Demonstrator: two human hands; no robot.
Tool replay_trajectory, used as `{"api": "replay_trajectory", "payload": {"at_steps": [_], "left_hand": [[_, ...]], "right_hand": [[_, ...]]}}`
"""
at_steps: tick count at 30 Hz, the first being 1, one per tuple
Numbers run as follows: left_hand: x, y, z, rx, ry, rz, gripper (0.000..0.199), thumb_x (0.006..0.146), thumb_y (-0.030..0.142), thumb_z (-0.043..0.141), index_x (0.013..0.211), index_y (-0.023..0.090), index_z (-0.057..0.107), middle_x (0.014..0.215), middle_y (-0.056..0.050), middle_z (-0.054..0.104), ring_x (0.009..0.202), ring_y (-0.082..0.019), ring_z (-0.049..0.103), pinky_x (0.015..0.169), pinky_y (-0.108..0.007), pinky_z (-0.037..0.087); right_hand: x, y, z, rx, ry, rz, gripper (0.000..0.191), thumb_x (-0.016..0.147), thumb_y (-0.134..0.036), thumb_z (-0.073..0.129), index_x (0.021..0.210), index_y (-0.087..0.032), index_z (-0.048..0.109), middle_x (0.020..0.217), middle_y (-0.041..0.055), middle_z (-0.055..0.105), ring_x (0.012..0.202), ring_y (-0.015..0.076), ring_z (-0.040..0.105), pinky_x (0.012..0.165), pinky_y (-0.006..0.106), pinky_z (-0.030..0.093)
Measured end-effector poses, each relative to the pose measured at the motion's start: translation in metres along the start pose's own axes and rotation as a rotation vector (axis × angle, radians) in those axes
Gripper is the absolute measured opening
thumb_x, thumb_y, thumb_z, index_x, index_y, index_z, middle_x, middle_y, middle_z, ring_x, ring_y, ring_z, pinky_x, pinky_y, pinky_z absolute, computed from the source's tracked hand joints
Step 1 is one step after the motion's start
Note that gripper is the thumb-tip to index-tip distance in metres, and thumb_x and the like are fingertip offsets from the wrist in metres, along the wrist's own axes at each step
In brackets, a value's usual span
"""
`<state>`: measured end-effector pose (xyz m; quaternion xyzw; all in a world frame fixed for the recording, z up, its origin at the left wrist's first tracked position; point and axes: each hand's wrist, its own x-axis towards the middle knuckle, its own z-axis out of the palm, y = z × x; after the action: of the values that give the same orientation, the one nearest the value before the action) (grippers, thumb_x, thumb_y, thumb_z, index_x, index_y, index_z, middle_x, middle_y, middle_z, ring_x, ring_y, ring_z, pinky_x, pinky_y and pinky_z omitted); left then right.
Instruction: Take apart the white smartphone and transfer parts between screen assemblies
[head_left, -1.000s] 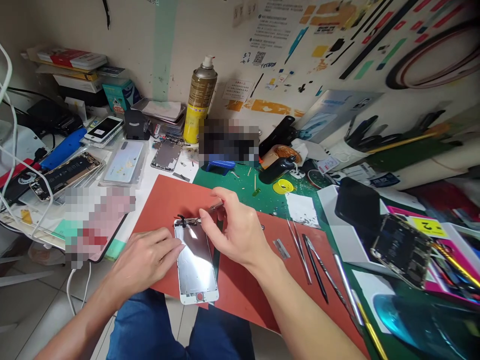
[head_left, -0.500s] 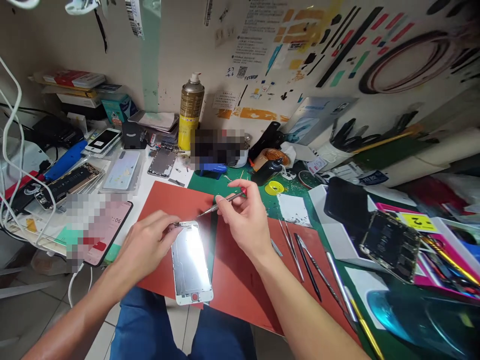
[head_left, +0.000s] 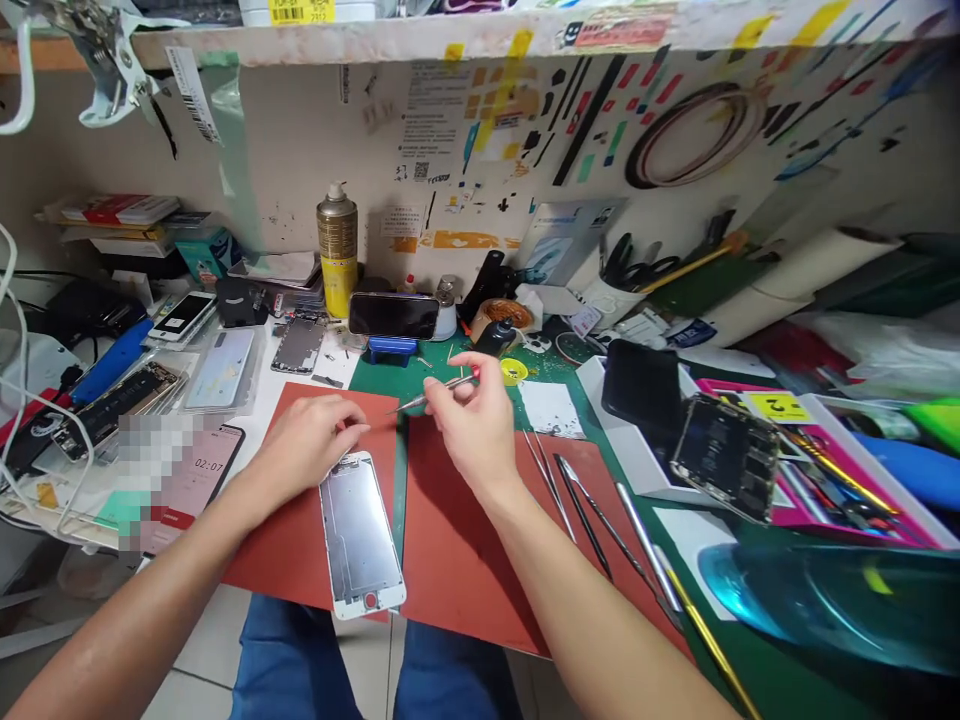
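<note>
A white-framed phone screen assembly (head_left: 363, 535) lies with its metal backing up, over the front edge of the red mat. My left hand (head_left: 315, 440) is at its top edge, fingers bent and thumb close to the fingertips; whatever is between them is hidden. In my right hand (head_left: 476, 415), a thin metal screwdriver (head_left: 417, 402) is pinched between thumb and fingers. It slants down to the left, its tip just above the mat, apart from the screen.
Red mats (head_left: 465, 540) cover the green mat. Tweezers (head_left: 551, 485) and thin picks lie right of my right hand. An opened phone (head_left: 727, 455) rests on a white box and pink tray. At left are a lit phone (head_left: 196, 475) and a spray can (head_left: 337, 255) behind.
The camera view has tilted up, showing the shelf. My left fingers have risen slightly off the screen's top end. The screwdriver tip has moved a little away from the screen.
</note>
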<state>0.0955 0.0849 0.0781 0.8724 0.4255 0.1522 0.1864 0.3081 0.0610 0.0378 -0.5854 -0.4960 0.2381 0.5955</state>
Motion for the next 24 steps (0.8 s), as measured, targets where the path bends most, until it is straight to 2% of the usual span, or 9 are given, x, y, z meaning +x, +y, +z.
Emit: {"api": "replay_trajectory", "payload": {"at_steps": [3,8,14,19,24], "left_hand": [[0.029,-0.008,0.002,0.172,-0.085,0.081,0.02,0.1,0.019,0.058,0.095,0.021,0.078,0.097,-0.007,0.078,0.088,-0.024,0.072,0.075,-0.034,0.05],[0.057,-0.015,0.013,0.284,-0.17,0.17,0.024,0.096,0.016,0.058,0.087,0.022,0.079,0.089,-0.007,0.073,0.08,-0.023,0.068,0.065,-0.031,0.043],[0.06,-0.022,0.021,0.322,-0.204,0.226,0.028,0.101,0.02,0.054,0.103,0.024,0.081,0.098,-0.007,0.073,0.084,-0.022,0.068,0.064,-0.03,0.041],[0.06,-0.022,0.024,0.319,-0.185,0.226,0.03,0.103,0.023,0.052,0.101,0.025,0.081,0.099,-0.006,0.073,0.079,-0.021,0.067,0.063,-0.031,0.041],[0.057,-0.024,0.023,0.301,-0.163,0.244,0.028,0.104,0.023,0.053,0.102,0.026,0.081,0.097,-0.006,0.072,0.078,-0.02,0.067,0.064,-0.03,0.042]], "right_hand": [[0.007,0.0,-0.005,-0.07,0.205,0.001,0.028,0.085,-0.031,0.066,0.107,-0.026,0.049,0.055,-0.0101,0.059,0.056,0.0199,0.064,0.062,0.03,0.045],[0.011,-0.005,-0.008,-0.065,0.249,0.01,0.029,0.083,-0.029,0.064,0.107,-0.026,0.048,0.052,-0.0112,0.057,0.054,0.0206,0.062,0.062,0.031,0.044],[0.01,-0.01,-0.008,-0.083,0.248,0.067,0.028,0.084,-0.029,0.061,0.108,-0.026,0.047,0.054,-0.0122,0.053,0.053,0.0183,0.057,0.062,0.029,0.042],[0.011,-0.01,-0.009,-0.082,0.245,0.052,0.027,0.084,-0.028,0.059,0.107,-0.026,0.047,0.053,-0.0132,0.048,0.054,0.0181,0.056,0.061,0.028,0.04],[0.012,-0.009,-0.008,-0.093,0.248,0.045,0.027,0.084,-0.029,0.06,0.108,-0.026,0.047,0.054,-0.0126,0.051,0.055,0.0186,0.058,0.062,0.029,0.041]]}}
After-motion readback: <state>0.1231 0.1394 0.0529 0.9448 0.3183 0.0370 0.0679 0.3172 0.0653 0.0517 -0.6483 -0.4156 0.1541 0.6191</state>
